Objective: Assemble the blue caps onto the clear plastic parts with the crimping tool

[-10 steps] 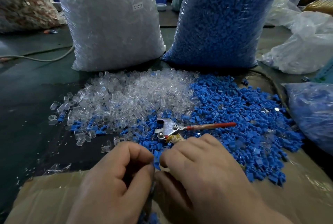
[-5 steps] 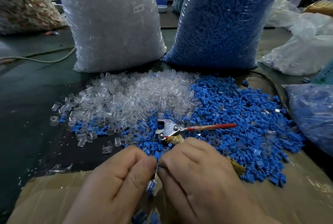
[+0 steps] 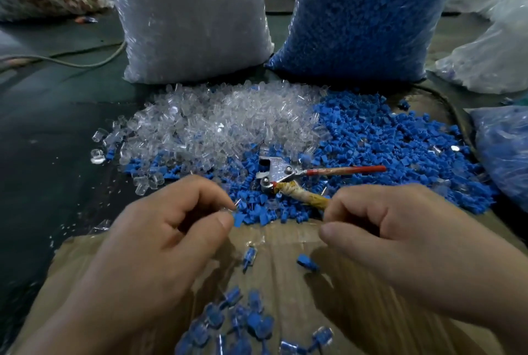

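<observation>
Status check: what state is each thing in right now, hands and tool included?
crimping tool: lying on the blue caps, handles spread.
left hand: fingers curled, thumb beside a single cap; grip unclear.
right hand: fingers curled at the wrapped handle; grip unclear.
assembled pieces: loose on the cardboard.
clear-parts bag: standing upright.
blue-caps bag: standing upright.

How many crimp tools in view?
1. The tool lies on the blue caps; its wrapped handle runs behind the fingers of the right hand. Another could be buried in the piles.
</observation>
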Demonstrator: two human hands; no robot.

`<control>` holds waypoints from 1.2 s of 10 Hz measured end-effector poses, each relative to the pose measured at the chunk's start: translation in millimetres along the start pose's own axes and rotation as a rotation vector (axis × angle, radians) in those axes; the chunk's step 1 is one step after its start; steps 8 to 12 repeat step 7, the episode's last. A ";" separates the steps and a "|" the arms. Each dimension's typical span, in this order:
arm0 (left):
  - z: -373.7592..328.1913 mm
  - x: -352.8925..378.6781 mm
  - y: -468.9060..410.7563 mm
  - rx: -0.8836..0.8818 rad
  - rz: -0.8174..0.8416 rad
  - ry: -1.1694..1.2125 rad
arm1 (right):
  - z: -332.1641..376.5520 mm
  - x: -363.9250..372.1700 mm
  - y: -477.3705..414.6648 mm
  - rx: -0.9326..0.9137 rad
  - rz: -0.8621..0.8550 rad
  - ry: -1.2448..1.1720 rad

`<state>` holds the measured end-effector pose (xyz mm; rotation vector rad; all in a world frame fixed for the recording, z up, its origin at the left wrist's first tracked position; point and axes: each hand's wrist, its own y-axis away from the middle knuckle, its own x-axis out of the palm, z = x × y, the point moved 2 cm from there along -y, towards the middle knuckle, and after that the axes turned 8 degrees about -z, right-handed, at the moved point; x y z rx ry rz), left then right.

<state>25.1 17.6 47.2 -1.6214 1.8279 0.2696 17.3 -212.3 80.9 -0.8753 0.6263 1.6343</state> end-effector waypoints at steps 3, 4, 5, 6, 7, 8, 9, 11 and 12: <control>3.0 14.3 0.2 0.123 0.159 -0.236 | -5.2 36.0 -7.0 -0.031 0.253 0.218; 3.0 18.1 0.4 0.187 0.240 -0.204 | -7.0 44.0 -10.8 -0.036 0.145 0.184; 1.6 20.4 0.7 0.271 0.301 -0.165 | -8.0 48.8 -11.6 -0.051 0.003 0.122; 0.3 20.8 1.0 0.313 0.341 -0.146 | -11.1 51.7 -12.1 -0.035 -0.098 0.034; 2.2 18.8 1.1 0.262 0.307 -0.088 | -12.7 51.1 -10.9 -0.008 -0.156 -0.064; 2.2 18.8 1.1 0.262 0.307 -0.088 | -12.7 51.1 -10.9 -0.008 -0.156 -0.064; 2.2 18.8 1.1 0.262 0.307 -0.088 | -12.7 51.1 -10.9 -0.008 -0.156 -0.064; 2.2 18.8 1.1 0.262 0.307 -0.088 | -12.7 51.1 -10.9 -0.008 -0.156 -0.064; 2.2 18.8 1.1 0.262 0.307 -0.088 | -12.7 51.1 -10.9 -0.008 -0.156 -0.064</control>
